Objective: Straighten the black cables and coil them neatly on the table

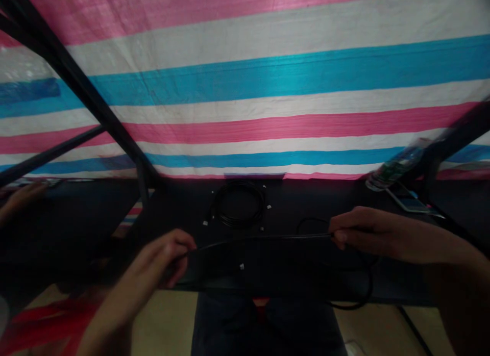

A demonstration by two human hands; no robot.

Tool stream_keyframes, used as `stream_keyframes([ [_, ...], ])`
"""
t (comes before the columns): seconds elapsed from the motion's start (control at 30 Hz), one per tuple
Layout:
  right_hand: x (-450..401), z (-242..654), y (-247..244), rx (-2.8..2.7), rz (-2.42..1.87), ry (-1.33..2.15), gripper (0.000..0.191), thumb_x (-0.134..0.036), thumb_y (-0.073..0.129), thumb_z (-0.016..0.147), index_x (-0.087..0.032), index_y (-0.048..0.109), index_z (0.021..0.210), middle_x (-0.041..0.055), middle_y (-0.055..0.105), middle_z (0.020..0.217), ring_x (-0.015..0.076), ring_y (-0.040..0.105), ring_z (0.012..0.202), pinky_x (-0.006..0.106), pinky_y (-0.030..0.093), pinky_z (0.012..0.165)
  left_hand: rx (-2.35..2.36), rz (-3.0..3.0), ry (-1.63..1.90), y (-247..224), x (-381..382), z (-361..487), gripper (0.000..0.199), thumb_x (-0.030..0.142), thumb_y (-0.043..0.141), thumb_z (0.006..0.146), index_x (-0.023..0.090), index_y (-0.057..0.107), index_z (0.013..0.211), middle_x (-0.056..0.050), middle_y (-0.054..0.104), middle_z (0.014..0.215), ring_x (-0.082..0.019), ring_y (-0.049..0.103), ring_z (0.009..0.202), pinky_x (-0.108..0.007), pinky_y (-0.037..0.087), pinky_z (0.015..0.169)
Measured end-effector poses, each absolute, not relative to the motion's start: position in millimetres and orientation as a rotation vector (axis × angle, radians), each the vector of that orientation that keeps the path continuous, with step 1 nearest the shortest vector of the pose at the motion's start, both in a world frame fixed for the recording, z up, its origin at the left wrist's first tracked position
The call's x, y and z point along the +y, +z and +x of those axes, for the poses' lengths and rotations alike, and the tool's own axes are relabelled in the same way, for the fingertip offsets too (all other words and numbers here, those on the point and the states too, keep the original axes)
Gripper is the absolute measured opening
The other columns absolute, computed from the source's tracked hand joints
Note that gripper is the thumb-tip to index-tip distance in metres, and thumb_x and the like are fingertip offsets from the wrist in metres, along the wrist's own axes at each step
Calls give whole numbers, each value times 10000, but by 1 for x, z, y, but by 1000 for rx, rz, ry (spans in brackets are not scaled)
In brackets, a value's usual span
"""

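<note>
A thin black cable (264,237) is stretched nearly level above the dark table, between my two hands. My left hand (170,256) is closed around its left part. On the right, my right hand (360,228) pinches the cable between thumb and fingers. Slack from the cable loops below my right hand and hangs past the table's front edge. Behind the stretched part, a coiled black cable (219,208) lies flat on the table. Small white bits (242,267) are scattered around the coil and nearer the front edge.
A plastic bottle (396,167) leans at the back right, beside a phone-like flat object (411,203). Dark metal frame bars (92,101) rise at the left. A striped sheet (268,80) hangs behind the table. Another person's hand (26,195) is at the far left.
</note>
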State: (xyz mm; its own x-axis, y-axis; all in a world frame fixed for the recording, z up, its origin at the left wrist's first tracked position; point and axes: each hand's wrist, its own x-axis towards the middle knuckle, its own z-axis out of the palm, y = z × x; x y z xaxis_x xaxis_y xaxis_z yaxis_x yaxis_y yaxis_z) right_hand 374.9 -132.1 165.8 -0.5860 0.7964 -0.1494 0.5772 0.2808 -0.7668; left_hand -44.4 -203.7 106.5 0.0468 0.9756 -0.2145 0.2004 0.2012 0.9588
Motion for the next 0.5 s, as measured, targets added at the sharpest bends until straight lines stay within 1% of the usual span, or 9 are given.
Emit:
stream_keyframes([
  [0.07, -132, 358, 162, -2422, -1168, 1298, 416, -541, 541, 938, -219, 665, 705, 22, 580, 637, 161, 535, 601, 279, 407, 553, 1379, 1409, 738, 109, -206, -29, 457, 659, 595, 845, 216, 691, 908, -2, 562, 640, -125, 425, 511, -239, 291, 460],
  [0.13, -132, 335, 158, -2482, -1078, 1290, 359, -421, 487, 982, -209, 648, 741, 10, 584, 655, 148, 532, 611, 261, 395, 571, 1334, 1570, 655, 113, -206, -1, 405, 588, 543, 911, 223, 716, 899, -9, 588, 680, -134, 452, 555, -247, 324, 498],
  [0.23, -134, 301, 151, -2528, -964, 1273, 290, -276, 463, 987, -190, 651, 785, -17, 568, 637, 113, 497, 568, 233, 350, 543, 1250, 1727, 625, 120, -203, 44, 363, 491, 464, 981, 240, 713, 900, -8, 648, 738, -152, 533, 644, -257, 369, 581],
  [0.3, -135, 286, 148, -2535, -883, 1286, 255, -223, 485, 973, -177, 659, 792, -29, 573, 630, 96, 492, 555, 222, 335, 536, 1215, 1758, 640, 122, -200, 64, 339, 449, 442, 1000, 241, 689, 899, -5, 681, 799, -160, 579, 706, -256, 388, 624],
  [0.37, -136, 278, 147, -2527, -835, 1299, 239, -208, 502, 970, -171, 665, 800, -29, 601, 648, 90, 513, 567, 216, 346, 554, 1210, 1777, 662, 121, -198, 72, 336, 418, 439, 1004, 229, 660, 835, 6, 665, 757, -152, 577, 683, -250, 384, 619],
  [0.43, -136, 280, 147, -2531, -828, 1319, 252, -212, 497, 979, -170, 662, 794, -24, 619, 668, 91, 534, 588, 213, 359, 573, 1234, 1820, 653, 120, -197, 66, 348, 398, 455, 994, 218, 622, 749, 24, 601, 655, -135, 532, 600, -245, 354, 578],
  [0.5, -135, 288, 147, -2550, -839, 1353, 268, -210, 486, 983, -169, 651, 776, -20, 618, 678, 94, 538, 605, 211, 365, 583, 1269, 1884, 600, 118, -198, 50, 351, 386, 473, 981, 213, 592, 701, 36, 541, 596, -125, 486, 550, -245, 324, 549],
])
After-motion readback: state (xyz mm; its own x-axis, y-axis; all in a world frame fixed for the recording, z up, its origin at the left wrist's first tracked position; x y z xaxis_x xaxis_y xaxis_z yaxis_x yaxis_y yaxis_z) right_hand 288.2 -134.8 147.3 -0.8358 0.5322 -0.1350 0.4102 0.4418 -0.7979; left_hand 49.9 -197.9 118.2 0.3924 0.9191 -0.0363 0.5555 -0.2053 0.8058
